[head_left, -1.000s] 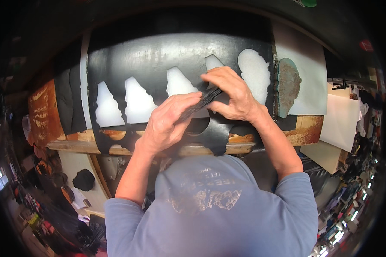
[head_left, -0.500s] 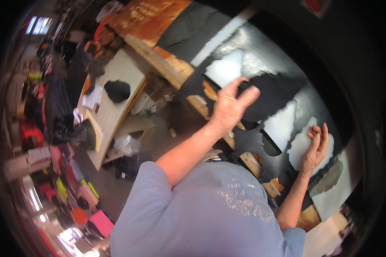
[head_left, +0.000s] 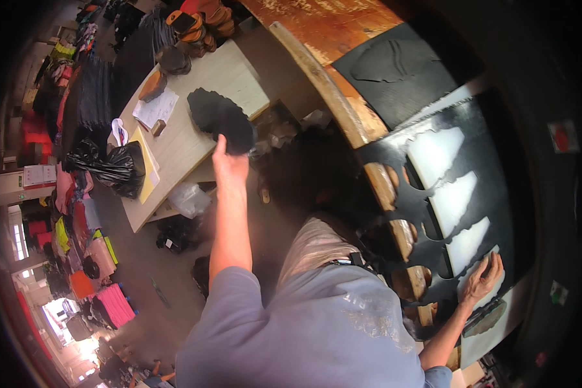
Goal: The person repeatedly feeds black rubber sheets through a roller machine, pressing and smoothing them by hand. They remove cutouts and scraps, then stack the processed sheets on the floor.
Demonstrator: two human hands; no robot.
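The left hand is reaching out to the left and gripping a flat, black, oval piece with a scalloped edge, its thumb pressing on top of the near end and its fingers hidden underneath. The piece is hanging partly over a pale, flat-topped table and jutting past its right edge; whether it is touching the tabletop, I cannot tell. Farther left on that table, a white sheet of paper, a small brown block and a shiny black plastic bag are lying. A rounded dark stack is standing toward the far end.

The right hand is staying loosely open, fingers together and slightly bent, seemingly holding nothing. It is hovering over or resting on the near end of a large black sheet with cut-out openings, on the right, where white is showing through. A mottled grey-green flat shape is lying just beside it, nearer, on a white board.
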